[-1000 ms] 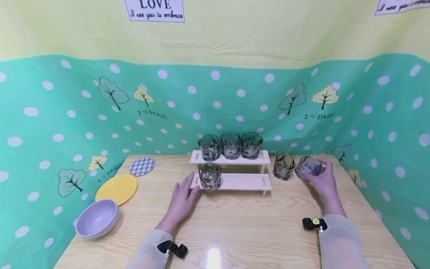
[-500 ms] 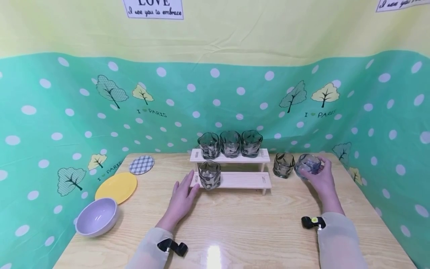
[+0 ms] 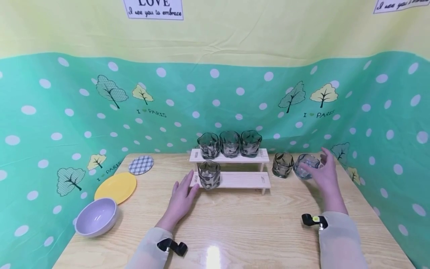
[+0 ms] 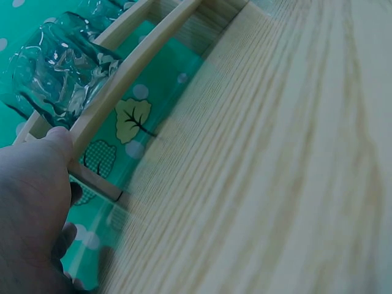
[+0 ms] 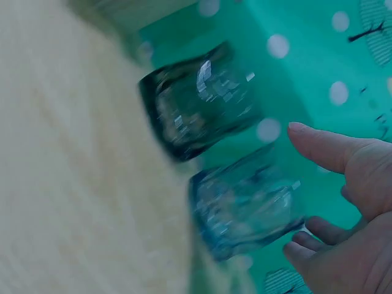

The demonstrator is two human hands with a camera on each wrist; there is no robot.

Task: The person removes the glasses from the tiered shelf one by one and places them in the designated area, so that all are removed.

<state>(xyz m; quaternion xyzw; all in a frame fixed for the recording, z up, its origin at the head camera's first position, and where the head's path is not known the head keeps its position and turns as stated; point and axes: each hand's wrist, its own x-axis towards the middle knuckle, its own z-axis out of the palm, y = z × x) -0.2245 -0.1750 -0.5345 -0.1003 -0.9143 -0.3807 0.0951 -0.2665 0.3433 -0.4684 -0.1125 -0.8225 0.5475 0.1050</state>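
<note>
My right hand is spread beside a bluish glass on the table. In the right wrist view, thumb and fingers stand apart from its sides. A grey glass stands just left of it. My left hand lies with fairly straight fingers at the left end of a two-tier wooden rack, its thumb at the lower shelf's edge in the left wrist view. One grey glass sits near that thumb on the lower shelf. Three more glasses stand in a row on the upper shelf.
At the left of the wooden table are a lilac bowl, a yellow plate and a checked round mat. A green dotted cloth hangs behind the rack and along both sides.
My right hand has let go of the bluish glass; its fingers have spread and drawn slightly right. The glass stays beside the grey one. My left hand has not visibly moved.
</note>
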